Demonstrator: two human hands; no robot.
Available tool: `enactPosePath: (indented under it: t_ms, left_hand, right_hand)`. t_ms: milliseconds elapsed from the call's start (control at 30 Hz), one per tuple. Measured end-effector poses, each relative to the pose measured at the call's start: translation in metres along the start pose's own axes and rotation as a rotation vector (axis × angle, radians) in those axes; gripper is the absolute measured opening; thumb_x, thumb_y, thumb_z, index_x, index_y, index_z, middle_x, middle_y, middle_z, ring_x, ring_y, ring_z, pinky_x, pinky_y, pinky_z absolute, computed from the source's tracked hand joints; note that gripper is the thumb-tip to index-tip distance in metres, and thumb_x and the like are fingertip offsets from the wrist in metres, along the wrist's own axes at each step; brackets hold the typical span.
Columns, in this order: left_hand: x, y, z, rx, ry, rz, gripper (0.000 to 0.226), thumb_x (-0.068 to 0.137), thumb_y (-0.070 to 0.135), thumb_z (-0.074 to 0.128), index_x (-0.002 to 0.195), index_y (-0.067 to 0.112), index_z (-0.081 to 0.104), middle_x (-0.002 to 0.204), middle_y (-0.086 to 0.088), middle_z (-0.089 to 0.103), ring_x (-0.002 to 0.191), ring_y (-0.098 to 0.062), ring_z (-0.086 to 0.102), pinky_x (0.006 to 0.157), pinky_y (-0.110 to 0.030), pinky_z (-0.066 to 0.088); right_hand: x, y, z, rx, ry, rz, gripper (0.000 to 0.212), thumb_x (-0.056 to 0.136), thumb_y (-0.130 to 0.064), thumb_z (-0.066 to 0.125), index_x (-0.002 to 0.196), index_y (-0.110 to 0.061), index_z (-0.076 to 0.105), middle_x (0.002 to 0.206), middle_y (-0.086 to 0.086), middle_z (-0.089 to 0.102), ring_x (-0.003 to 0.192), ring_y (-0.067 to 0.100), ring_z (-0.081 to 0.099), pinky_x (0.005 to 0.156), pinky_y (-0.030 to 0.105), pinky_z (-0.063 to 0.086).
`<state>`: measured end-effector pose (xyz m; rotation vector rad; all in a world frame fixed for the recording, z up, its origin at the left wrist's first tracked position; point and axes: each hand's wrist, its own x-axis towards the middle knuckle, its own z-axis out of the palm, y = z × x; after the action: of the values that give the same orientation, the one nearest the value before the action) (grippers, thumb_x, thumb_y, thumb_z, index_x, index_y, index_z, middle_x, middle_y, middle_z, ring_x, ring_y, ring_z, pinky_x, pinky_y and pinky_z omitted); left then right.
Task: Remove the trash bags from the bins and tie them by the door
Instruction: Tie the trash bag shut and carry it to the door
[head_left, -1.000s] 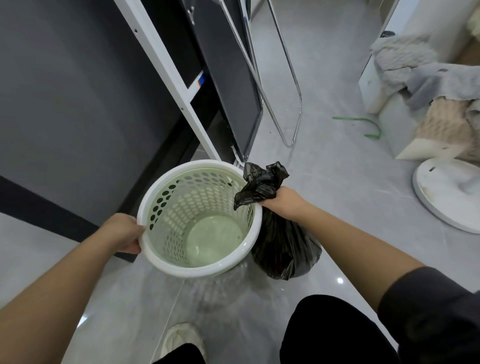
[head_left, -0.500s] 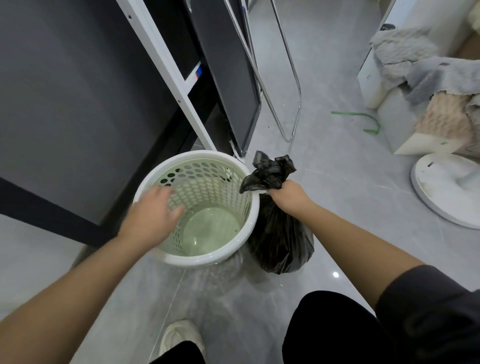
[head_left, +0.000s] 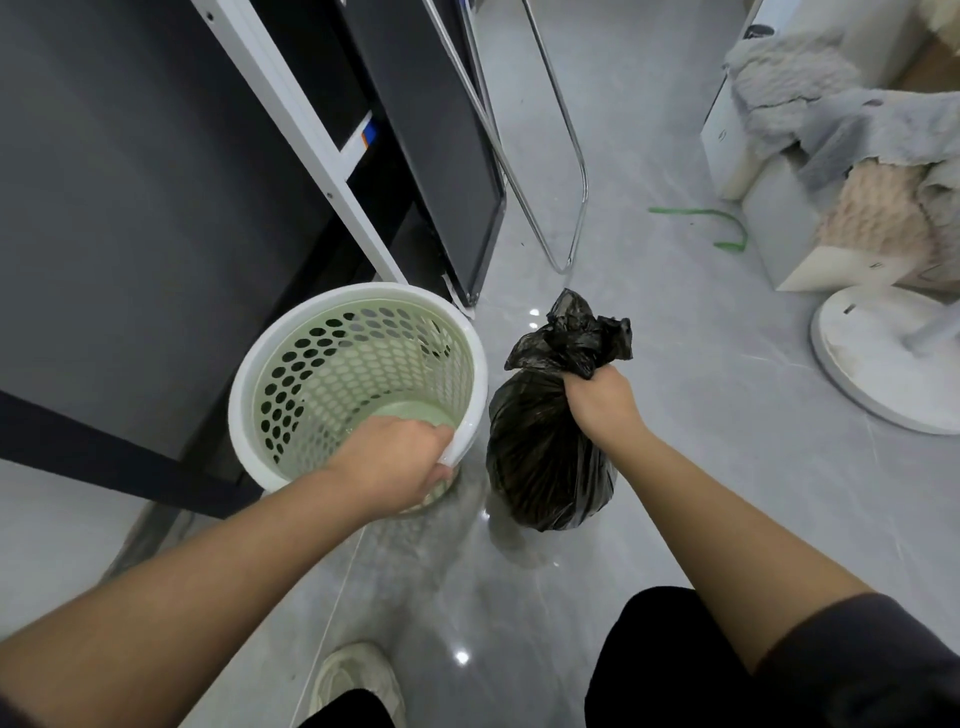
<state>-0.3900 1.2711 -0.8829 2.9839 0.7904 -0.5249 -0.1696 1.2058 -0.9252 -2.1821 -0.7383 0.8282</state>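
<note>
A pale green perforated bin (head_left: 332, 364) with a white rim stands on the grey floor, with no bag inside it. My left hand (head_left: 397, 462) grips its near right rim, fingers over the edge. Just to the right, a full black trash bag (head_left: 540, 467) hangs by its gathered neck, which my right hand (head_left: 600, 402) grips in a fist. The bag's bottom is at the floor; I cannot tell if it rests there. Crumpled plastic sticks up above my fist.
A dark panel (head_left: 130, 208) and a white frame post (head_left: 317, 156) stand left of the bin. A chrome tube frame (head_left: 571, 171) leans behind. At right are a white round base (head_left: 883, 364), blankets on a box (head_left: 857, 171) and a green strip (head_left: 722, 228). My shoe (head_left: 358, 680) is below.
My left hand left the bin's left rim, crossed over the opening and now grips the near right rim. The bag in my right hand has shifted right, away from the bin.
</note>
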Motion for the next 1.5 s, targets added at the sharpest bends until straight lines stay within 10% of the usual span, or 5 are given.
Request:
enactPosePath:
  t_ms: [433, 600, 833, 1100, 1500]
  left_hand:
    - [0.029, 0.005, -0.033, -0.169, 0.097, -0.161, 0.039, 0.094, 0.052, 0.036, 0.099, 0.020, 0.057, 0.094, 0.001, 0.064, 0.082, -0.020, 0.060, 0.070, -0.036, 0.051]
    - [0.071, 0.028, -0.071, -0.451, 0.301, -0.141, 0.021, 0.093, 0.032, 0.043, 0.108, 0.025, 0.055, 0.097, 0.008, 0.063, 0.086, -0.019, 0.058, 0.073, -0.035, 0.050]
    - [0.075, 0.026, -0.036, -0.560, 0.277, -0.120, 0.020, 0.090, 0.027, 0.050, 0.109, 0.024, 0.056, 0.091, 0.009, 0.064, 0.077, -0.014, 0.059, 0.068, -0.030, 0.045]
    - [0.076, 0.016, -0.040, -0.515, 0.385, 0.060, 0.054, 0.086, 0.030, 0.058, 0.133, 0.033, 0.032, 0.109, 0.012, 0.054, 0.083, -0.011, 0.059, 0.071, -0.038, 0.053]
    - [0.072, 0.039, -0.027, -0.353, 0.340, 0.321, 0.098, 0.076, 0.057, 0.065, 0.149, 0.033, 0.003, 0.153, 0.004, 0.023, 0.131, -0.018, 0.040, 0.103, -0.034, 0.039]
  right_hand:
    - [-0.014, 0.005, -0.020, -0.124, 0.184, -0.253, 0.021, 0.076, -0.034, 0.029, 0.069, -0.022, 0.045, 0.082, 0.008, 0.057, 0.081, 0.032, 0.054, 0.069, 0.038, 0.047]
    - [-0.022, 0.006, -0.034, 0.132, 0.133, -0.153, 0.023, 0.078, -0.032, 0.046, 0.075, -0.019, 0.065, 0.086, 0.001, 0.065, 0.083, 0.022, 0.058, 0.071, 0.034, 0.042]
    - [-0.024, 0.013, -0.059, 0.476, 0.278, -0.045, 0.033, 0.085, -0.012, 0.049, 0.058, -0.028, 0.038, 0.052, -0.008, 0.040, 0.053, 0.012, 0.035, 0.055, 0.025, 0.030]
    - [-0.020, 0.021, -0.071, -0.231, 0.004, -0.073, 0.019, 0.084, -0.017, 0.061, 0.073, -0.002, 0.060, 0.073, 0.018, 0.059, 0.077, 0.027, 0.056, 0.063, 0.030, 0.034]
    - [-0.035, 0.010, -0.055, -0.895, -0.042, -0.056, 0.005, 0.086, -0.007, 0.051, 0.085, -0.010, 0.054, 0.089, 0.010, 0.058, 0.086, 0.033, 0.060, 0.068, 0.031, 0.039]
